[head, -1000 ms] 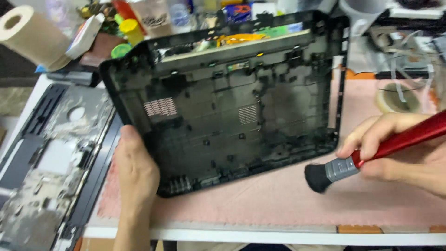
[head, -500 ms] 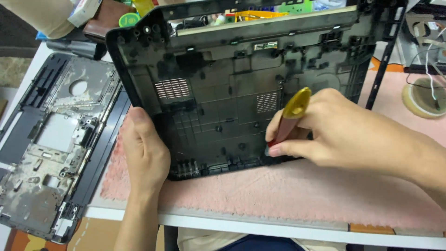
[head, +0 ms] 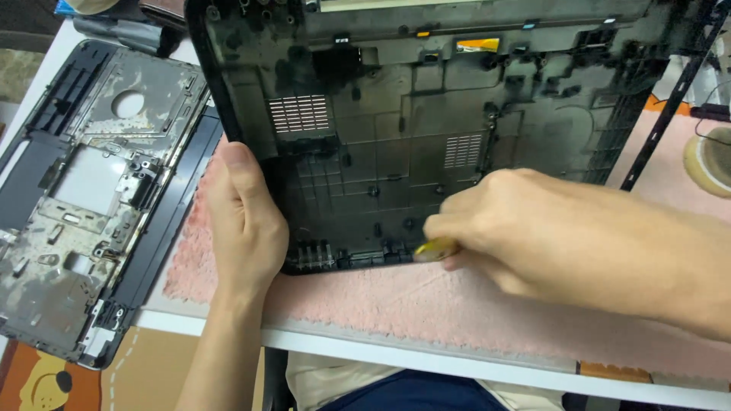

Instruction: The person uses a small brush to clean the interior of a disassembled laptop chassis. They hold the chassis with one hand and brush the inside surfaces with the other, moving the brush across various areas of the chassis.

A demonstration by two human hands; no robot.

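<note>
A black plastic laptop bottom shell (head: 396, 144), inner side up with ribs and vent grilles, lies on a pink mat (head: 396, 301). My left hand (head: 244, 221) grips the shell's left front edge, thumb inside the rim. My right hand (head: 518, 228) is closed around a brush; only its yellowish end (head: 435, 249) shows below the fingers, down at the shell's front edge. The brush's bristles and red handle are hidden by my hand.
A grey metal-lined laptop palmrest frame (head: 84, 198) lies to the left, overhanging the white table edge (head: 426, 358). A roll of tape (head: 708, 160) sits at the far right. A black strip (head: 670, 99) leans along the shell's right side.
My right hand has moved left and down from the mat to the shell's front edge with the brush. The view has closed in on the shell. My left hand keeps its grip.
</note>
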